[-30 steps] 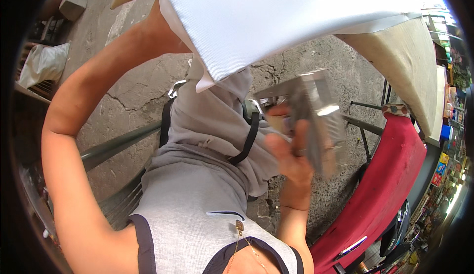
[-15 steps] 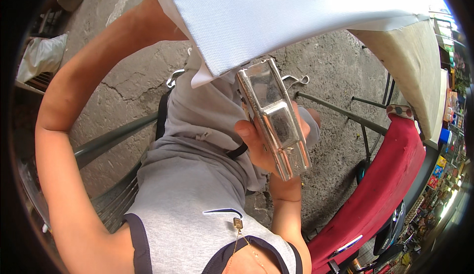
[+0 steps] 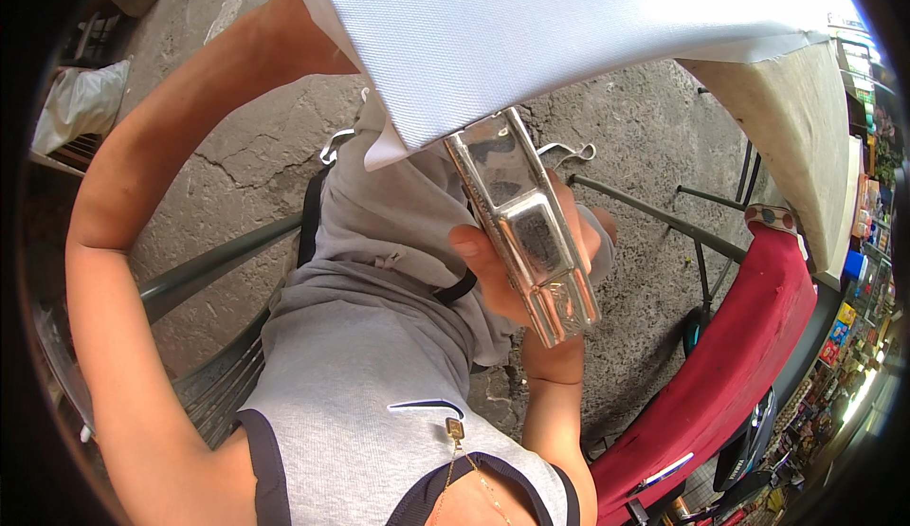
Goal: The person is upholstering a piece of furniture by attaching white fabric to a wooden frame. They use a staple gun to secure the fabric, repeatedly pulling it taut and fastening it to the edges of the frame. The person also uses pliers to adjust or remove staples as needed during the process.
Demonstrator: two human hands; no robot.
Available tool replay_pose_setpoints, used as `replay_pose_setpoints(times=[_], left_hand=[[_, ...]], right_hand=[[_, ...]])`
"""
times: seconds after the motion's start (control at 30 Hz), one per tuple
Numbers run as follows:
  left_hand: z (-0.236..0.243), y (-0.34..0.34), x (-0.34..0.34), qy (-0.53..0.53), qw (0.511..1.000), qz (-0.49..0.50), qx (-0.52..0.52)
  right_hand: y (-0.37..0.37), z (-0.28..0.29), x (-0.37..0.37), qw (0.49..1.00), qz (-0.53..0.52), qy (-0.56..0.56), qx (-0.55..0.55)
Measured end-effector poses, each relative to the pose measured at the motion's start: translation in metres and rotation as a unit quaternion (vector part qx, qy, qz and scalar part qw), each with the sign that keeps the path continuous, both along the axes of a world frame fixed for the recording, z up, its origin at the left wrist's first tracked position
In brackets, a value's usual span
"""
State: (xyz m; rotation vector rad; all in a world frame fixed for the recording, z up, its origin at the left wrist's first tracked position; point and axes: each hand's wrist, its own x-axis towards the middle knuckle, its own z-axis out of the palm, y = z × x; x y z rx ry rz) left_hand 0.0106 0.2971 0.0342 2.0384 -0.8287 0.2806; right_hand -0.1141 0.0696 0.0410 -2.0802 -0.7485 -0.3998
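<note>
The tool [image 3: 540, 242] looks like metal, smooth and very shiny, with bright spots where light bounces off. The white sheet [image 3: 531, 38] has a fine woven look, like cloth, and is not shiny. The shirt [image 3: 351, 403] is soft, matt cloth with dark cloth edges, and the pants [image 3: 389, 223] are matt cloth too, full of wrinkles. The pendant [image 3: 455, 426] is shiny, gold-looking metal. The ground [image 3: 654, 156] is rough, dull and cracked, like concrete. The red cover [image 3: 720, 355] looks like matt cloth. The bag [image 3: 81, 109] is crinkly and looks like thin plastic. The chair arm [image 3: 223, 263] is smooth, with a little shine.
</note>
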Motion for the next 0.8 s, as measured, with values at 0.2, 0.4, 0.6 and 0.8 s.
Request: replay_pose_setpoints(times=[0.2, 0.4, 0.6, 0.8], left_hand=[[0.0, 0.001, -0.002, 0.001, 1.0, 0.001, -0.001], [-0.003, 0.002, -0.003, 0.002, 1.0, 0.001, -0.005], [0.0, 0.002, 0.0, -0.005, 1.0, 0.001, -0.011], [0.014, 0.0, 0.008, -0.019, 0.999, -0.006, -0.027]], right_hand=[[0.001, -0.001, -0.002, 0.998, -0.034, 0.059, -0.01], [0.006, -0.001, 0.0, 0.998, -0.038, 0.003, -0.046], [0.01, 0.007, -0.001, 0.999, -0.046, -0.012, 0.012], [-0.013, 0.043, -0.018, 0.923, -0.241, 0.116, 0.278]])
